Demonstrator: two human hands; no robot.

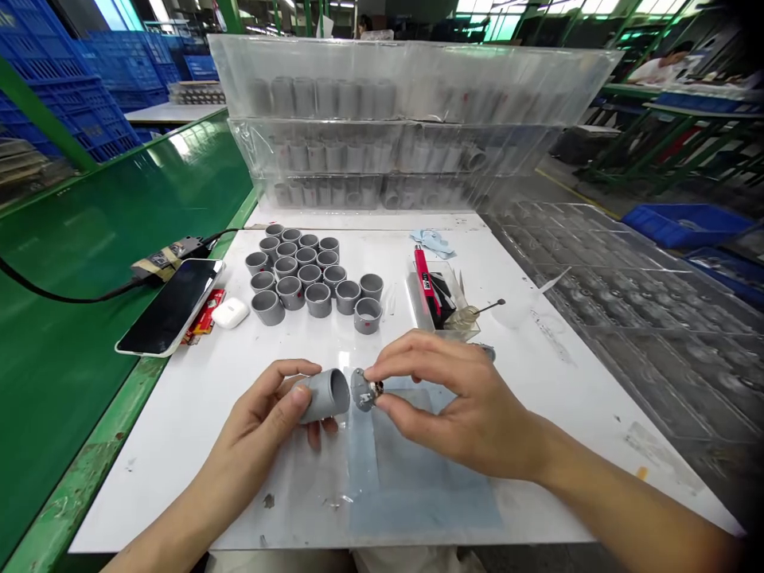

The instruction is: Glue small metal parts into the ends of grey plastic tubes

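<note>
My left hand is wrapped round a grey cylindrical sleeve, which lies tilted on its side with its open end facing right. Between the thumb and fingers of my right hand is a small round grey part with a metallic piece on its back. That part is held just right of the sleeve's opening, with a narrow gap between them. Under both hands lies a light blue sheet on the white table. Several grey rings stand upright in a group beyond my left hand.
A phone and a white earbud case lie at the left. A red cutter rests on a small tray at the right, near a blue cloth. Stacked clear trays rise at the back; more trays lie right.
</note>
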